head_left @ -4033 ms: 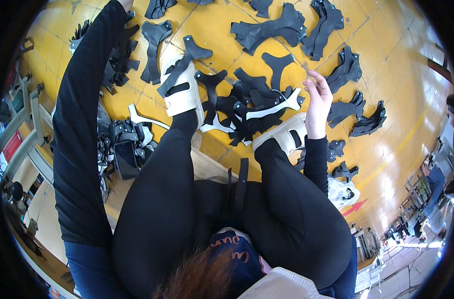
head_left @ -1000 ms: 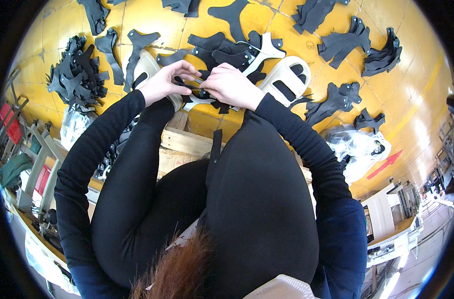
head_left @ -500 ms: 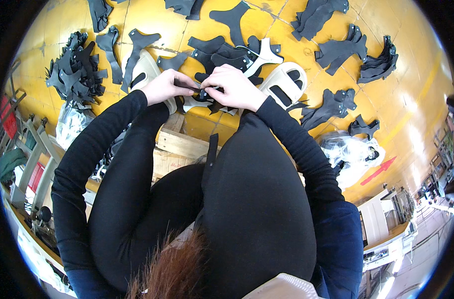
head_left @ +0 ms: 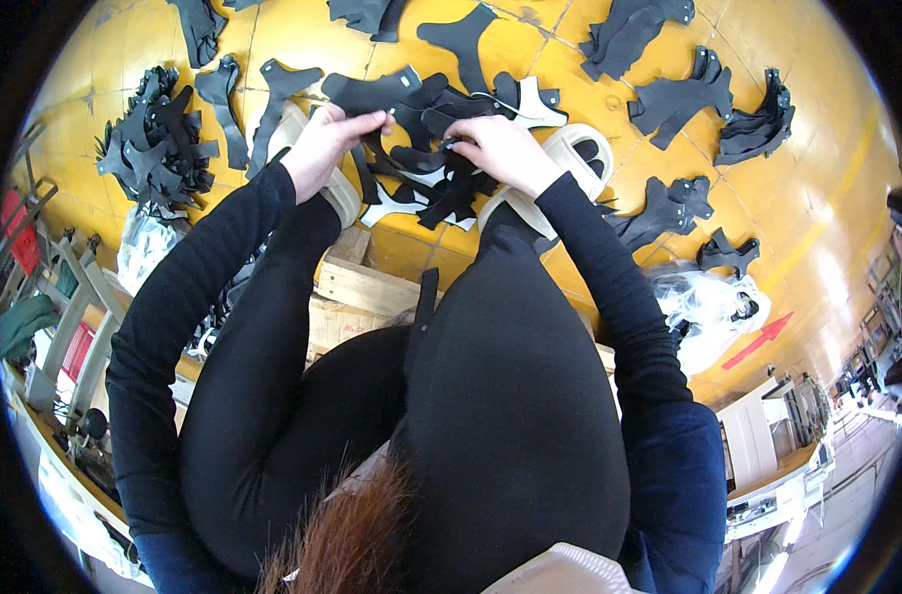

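Observation:
My left hand (head_left: pixel 322 147) is in a pinch over the left sandal, thumb and forefinger together; whatever is at its fingertips is too small to name. Just beyond those fingertips lies a dark cut piece (head_left: pixel 367 93) with a small pale tag. My right hand (head_left: pixel 505 151) is closed at the fingertips on a black cut piece (head_left: pixel 463 183), partly covered by the fingers. Beneath and between both hands lies a loose heap of black pieces (head_left: pixel 436 104). A white-faced piece (head_left: pixel 391 204) shows at the heap's near edge, and another pale piece (head_left: pixel 535 104) beyond my right hand.
Cream sandals (head_left: pixel 579 158) are on my feet, either side of the heap. Piles of dark pieces (head_left: pixel 152 148) lie on the yellow floor (head_left: pixel 569 84). Clear plastic bags (head_left: pixel 708 302) flank me. A wooden crate (head_left: pixel 357 287) is between my legs; metal frames (head_left: pixel 85 307) stand left.
My hands, together over a small black piece before, have moved apart. A tagged dark piece now lies spread beyond my left hand. My right hand has shifted right.

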`<state>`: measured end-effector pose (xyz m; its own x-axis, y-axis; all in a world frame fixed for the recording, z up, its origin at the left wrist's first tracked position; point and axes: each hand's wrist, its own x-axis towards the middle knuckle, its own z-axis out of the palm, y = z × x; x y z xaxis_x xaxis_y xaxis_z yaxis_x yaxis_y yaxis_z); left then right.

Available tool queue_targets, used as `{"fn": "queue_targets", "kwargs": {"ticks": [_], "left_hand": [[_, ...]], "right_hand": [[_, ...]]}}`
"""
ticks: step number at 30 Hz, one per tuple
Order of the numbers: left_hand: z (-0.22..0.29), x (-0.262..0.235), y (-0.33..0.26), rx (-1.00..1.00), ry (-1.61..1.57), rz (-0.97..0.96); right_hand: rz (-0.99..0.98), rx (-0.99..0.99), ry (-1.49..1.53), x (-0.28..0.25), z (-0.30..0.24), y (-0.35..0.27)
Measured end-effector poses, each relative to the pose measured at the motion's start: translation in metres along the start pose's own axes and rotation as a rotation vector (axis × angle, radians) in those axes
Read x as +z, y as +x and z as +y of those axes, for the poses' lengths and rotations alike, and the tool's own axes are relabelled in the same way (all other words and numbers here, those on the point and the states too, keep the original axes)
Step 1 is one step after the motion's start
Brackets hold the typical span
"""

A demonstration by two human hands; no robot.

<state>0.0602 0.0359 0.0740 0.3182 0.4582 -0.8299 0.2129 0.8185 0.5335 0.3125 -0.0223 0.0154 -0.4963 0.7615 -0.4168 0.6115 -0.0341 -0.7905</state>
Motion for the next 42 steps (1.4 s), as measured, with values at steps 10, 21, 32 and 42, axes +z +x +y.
{"fn": "queue_targets", "kwargs": {"ticks": [10,21,32,42], "left_hand": [[0.025,-0.029,0.017,0.091,-0.331,0.207],[-0.002,-0.037,0.017,0.066,0.132,0.044],[-0.019,0.015,0.008,0.001,0.257,-0.184],[0.039,-0.006,0.016,0.369,0.297,0.106]], "right_hand": [[0.338,-0.175,-0.148,0.024,-0.009,0.031],[0.257,-0.463,-0.117,0.029,-0.032,0.033],[0.473,-0.263,0.42,-0.009,-0.048,0.012],[0.812,0.075,0.517,-0.052,0.03,0.013]]}}
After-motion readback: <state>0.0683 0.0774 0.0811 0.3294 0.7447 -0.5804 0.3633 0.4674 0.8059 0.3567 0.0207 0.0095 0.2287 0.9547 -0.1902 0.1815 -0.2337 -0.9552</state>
